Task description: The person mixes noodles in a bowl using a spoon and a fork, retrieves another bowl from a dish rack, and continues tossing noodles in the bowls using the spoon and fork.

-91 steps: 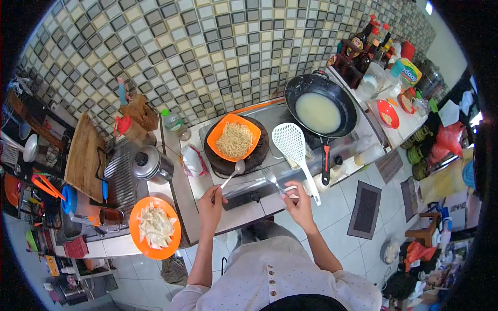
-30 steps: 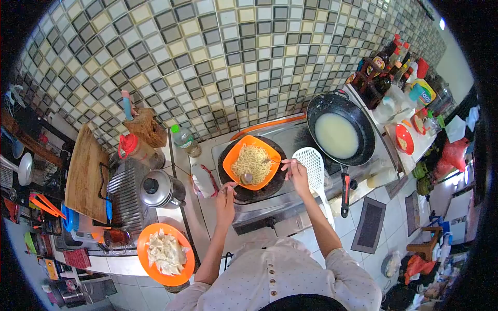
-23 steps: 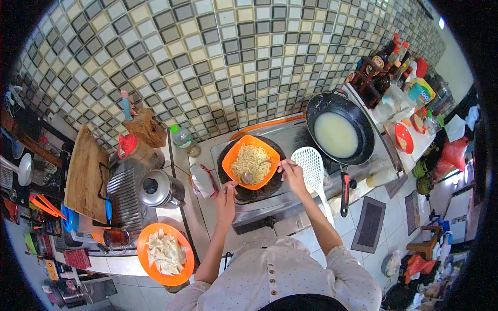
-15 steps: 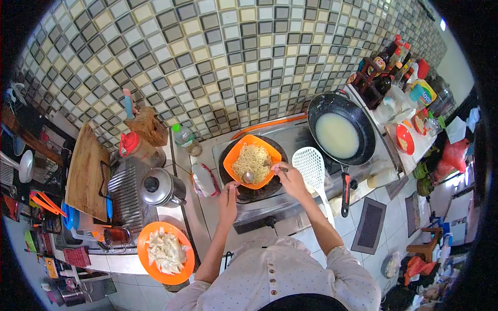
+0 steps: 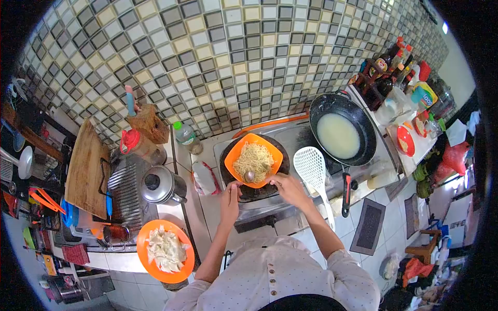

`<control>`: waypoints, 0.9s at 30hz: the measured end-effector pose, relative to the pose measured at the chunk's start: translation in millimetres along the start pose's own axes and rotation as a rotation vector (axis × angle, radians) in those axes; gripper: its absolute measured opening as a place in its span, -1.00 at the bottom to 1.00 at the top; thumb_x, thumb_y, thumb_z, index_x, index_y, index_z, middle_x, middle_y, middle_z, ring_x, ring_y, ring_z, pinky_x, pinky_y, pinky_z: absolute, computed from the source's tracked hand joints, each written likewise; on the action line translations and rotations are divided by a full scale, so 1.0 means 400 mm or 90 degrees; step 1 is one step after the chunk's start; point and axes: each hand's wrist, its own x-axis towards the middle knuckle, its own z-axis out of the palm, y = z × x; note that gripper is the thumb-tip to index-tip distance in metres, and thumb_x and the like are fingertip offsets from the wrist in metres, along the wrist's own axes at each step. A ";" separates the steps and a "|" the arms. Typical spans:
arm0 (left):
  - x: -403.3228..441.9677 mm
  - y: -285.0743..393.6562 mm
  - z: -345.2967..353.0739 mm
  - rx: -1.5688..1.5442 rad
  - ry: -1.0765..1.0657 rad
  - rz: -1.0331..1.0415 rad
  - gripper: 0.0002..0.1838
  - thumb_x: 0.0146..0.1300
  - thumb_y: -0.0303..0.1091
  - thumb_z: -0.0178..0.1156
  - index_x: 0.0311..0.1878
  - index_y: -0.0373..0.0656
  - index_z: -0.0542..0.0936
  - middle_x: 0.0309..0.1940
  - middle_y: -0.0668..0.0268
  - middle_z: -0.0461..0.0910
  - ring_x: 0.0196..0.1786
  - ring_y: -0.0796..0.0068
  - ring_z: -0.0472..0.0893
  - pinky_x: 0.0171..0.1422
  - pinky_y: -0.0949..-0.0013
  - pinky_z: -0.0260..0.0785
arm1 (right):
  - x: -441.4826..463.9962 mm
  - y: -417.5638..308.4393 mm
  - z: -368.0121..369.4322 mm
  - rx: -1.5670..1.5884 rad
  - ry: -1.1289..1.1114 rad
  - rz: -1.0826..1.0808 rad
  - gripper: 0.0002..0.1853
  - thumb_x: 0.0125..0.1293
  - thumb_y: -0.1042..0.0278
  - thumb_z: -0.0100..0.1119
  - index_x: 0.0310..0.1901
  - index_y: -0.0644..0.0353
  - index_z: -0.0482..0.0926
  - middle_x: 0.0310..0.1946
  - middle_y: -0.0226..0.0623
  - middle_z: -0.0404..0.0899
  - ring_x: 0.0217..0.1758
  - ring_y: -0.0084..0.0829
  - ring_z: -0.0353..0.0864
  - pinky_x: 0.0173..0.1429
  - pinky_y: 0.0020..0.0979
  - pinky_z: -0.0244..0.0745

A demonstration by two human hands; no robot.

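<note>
An orange square bowl (image 5: pixel 278 151) of noodles (image 5: pixel 255 157) sits on a dark round board at the stove's left side. My left hand (image 5: pixel 230 199) is closed around the handle of a spoon (image 5: pixel 249 176), whose bowl rests on the noodles near the front rim. My right hand (image 5: pixel 289 188) is closed at the bowl's front right corner, on a utensil that reaches into the noodles. That utensil's kind is hard to make out. Just right of this hand lies a white slotted spatula (image 5: pixel 310 163).
A black frying pan (image 5: pixel 368 147) with pale liquid stands at the right of the stove (image 5: pixel 249 203). On the left are an orange plate (image 5: pixel 147 260) of white pieces, a metal pot (image 5: pixel 162 184), a wooden cutting board (image 5: pixel 85 171) and a plastic bottle (image 5: pixel 187 137).
My right hand has dropped lower, towards the bowl's front right corner, and its utensil shows less. The left hand and the spoon have barely shifted.
</note>
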 end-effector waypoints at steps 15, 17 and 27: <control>-0.002 -0.009 0.003 0.012 -0.004 0.014 -0.63 0.37 -0.15 -0.25 -0.18 -0.22 0.47 -0.58 0.43 0.32 -0.51 0.69 0.29 -0.43 0.59 0.16 | -0.033 0.047 0.023 0.198 0.123 0.027 -0.80 0.25 0.37 -0.07 -0.34 0.27 0.53 -0.44 -0.14 0.49 -0.36 -0.23 0.48 -0.23 -0.36 0.34; -0.004 -0.010 0.004 0.015 -0.004 0.020 -0.63 0.37 -0.15 -0.25 -0.18 -0.21 0.47 -0.57 0.43 0.32 -0.50 0.69 0.29 -0.43 0.59 0.16 | -0.034 0.063 0.042 0.205 0.150 0.056 -0.78 0.27 0.36 -0.11 -0.32 0.30 0.52 -0.43 -0.13 0.51 -0.36 -0.25 0.50 -0.21 -0.36 0.35; -0.003 -0.009 0.000 -0.001 -0.019 -0.001 -0.66 0.37 -0.17 -0.25 -0.20 -0.20 0.45 -0.59 0.49 0.23 -0.53 0.73 0.22 -0.48 0.62 0.10 | -0.056 0.054 0.042 0.118 0.197 -0.030 -0.75 0.32 0.34 -0.18 -0.19 0.30 0.48 -0.34 -0.18 0.54 -0.23 -0.38 0.53 -0.13 -0.43 0.38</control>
